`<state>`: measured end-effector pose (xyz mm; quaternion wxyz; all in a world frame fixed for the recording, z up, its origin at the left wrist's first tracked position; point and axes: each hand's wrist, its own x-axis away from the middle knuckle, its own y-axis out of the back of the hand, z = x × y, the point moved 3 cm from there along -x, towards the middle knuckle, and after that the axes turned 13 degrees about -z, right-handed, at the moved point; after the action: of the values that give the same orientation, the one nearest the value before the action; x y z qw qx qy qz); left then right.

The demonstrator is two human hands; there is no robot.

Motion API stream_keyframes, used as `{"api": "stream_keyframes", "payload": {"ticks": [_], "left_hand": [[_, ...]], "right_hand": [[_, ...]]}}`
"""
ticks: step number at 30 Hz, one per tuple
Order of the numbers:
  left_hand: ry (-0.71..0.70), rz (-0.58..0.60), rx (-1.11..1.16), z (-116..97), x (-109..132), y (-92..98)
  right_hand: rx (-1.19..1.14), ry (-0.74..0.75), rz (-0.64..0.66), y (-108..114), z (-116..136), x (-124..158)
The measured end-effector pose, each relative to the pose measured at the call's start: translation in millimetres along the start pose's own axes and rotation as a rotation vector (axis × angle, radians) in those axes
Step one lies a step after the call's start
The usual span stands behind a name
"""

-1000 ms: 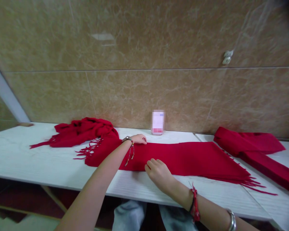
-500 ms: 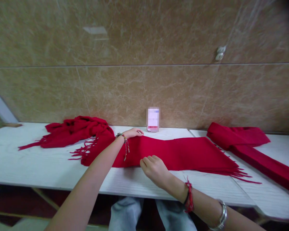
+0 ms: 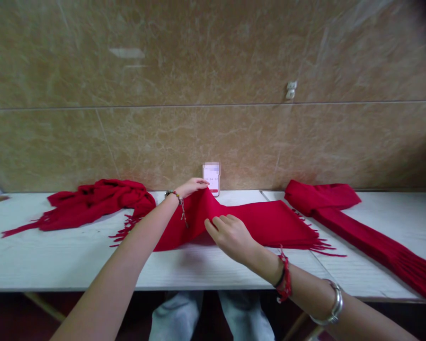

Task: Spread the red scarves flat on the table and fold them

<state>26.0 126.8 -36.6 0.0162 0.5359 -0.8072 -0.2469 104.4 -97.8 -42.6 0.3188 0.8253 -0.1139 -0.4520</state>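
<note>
A red fringed scarf (image 3: 266, 220) lies lengthwise on the white table, its middle lifted into a raised ridge. At the ridge's far edge, my left hand (image 3: 193, 187) pinches the cloth between thumb and fingers. My right hand (image 3: 232, 237) is closed on the near edge, its fingertips curled round the fabric. Tassels spread from the scarf's right end; its left end is partly behind my left forearm.
A crumpled red scarf (image 3: 99, 203) lies at the left. Another red scarf, folded over (image 3: 323, 196), stretches toward the right edge. A phone (image 3: 212, 180) leans against the tiled wall (image 3: 156, 137). The white table (image 3: 74, 265) has its front edge near my knees.
Both hands have raised the middle of the scarf off the table, so the flat cloth now bends upward between them. The view has shifted slightly to the right.
</note>
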Motion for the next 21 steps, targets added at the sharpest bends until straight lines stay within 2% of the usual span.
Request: {"api": "stream_keyframes", "payload": {"ticks": [6, 11, 16, 18, 21], "left_hand": [[-0.033, 0.019, 0.124, -46, -20, -33.1], [-0.058, 0.065, 0.127, -88, -44, -79.3], [-0.151, 0.135, 0.024, -111, -72, -151.9], [-0.175, 0.167, -0.027, -110, -79, -186.2], [-0.186, 0.206, -0.093, -96, -86, -234.5]], "right_hand": [[0.086, -0.034, -0.011, 34, -44, 12], [0.173, -0.117, 0.024, 58, -88, 37], [0.238, -0.25, 0.013, 70, -129, 85], [0.249, -0.312, 0.029, 68, -142, 110], [0.237, -0.418, 0.118, 58, -154, 147]]}}
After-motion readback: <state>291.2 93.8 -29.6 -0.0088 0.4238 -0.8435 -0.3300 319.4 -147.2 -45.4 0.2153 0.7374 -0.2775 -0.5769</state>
